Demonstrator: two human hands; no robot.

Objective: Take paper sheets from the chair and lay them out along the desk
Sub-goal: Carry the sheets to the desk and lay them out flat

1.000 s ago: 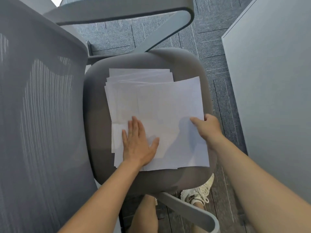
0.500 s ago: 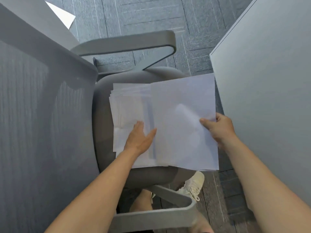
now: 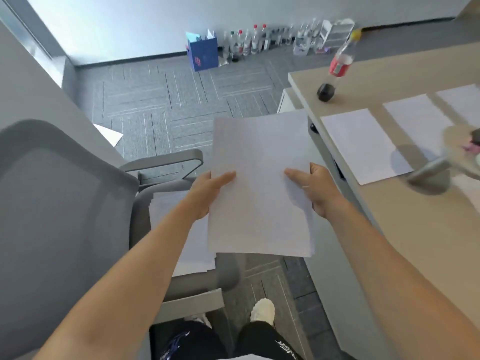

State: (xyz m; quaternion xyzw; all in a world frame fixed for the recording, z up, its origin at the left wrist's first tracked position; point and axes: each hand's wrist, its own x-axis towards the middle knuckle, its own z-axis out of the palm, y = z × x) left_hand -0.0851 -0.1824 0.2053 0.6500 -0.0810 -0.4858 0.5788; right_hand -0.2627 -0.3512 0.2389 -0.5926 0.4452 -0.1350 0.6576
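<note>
Since the earlier frame the sheets have come up from the chair seat: before, the right hand alone was pulling the top papers to the right while the left hand pressed on the pile, and now both hands carry a thin bundle of sheets [image 3: 261, 185] in the air, between the chair [image 3: 65, 193] and the desk [image 3: 405, 216]. The left hand [image 3: 207, 193] grips the left edge with the thumb on top, and the right hand [image 3: 315, 189] grips the right edge in the same way; both are closed on the paper, and the fingers below are hidden. The long axis of the bundle runs from near to far, the same direction as the sheets already on the desk [image 3: 363, 145]. The desk lies to the right of the bundle, so the right hand is the nearer one to it. The rest of the pile [image 3: 192, 245] remains on the seat, low and to the left. I think the next move is a sideways carry to the right, without turning the paper. The free place seems to be the near part of the desk, but the lamp base [image 3: 428, 175] and the bottle [image 3: 335, 74] stand close to the row.
</note>
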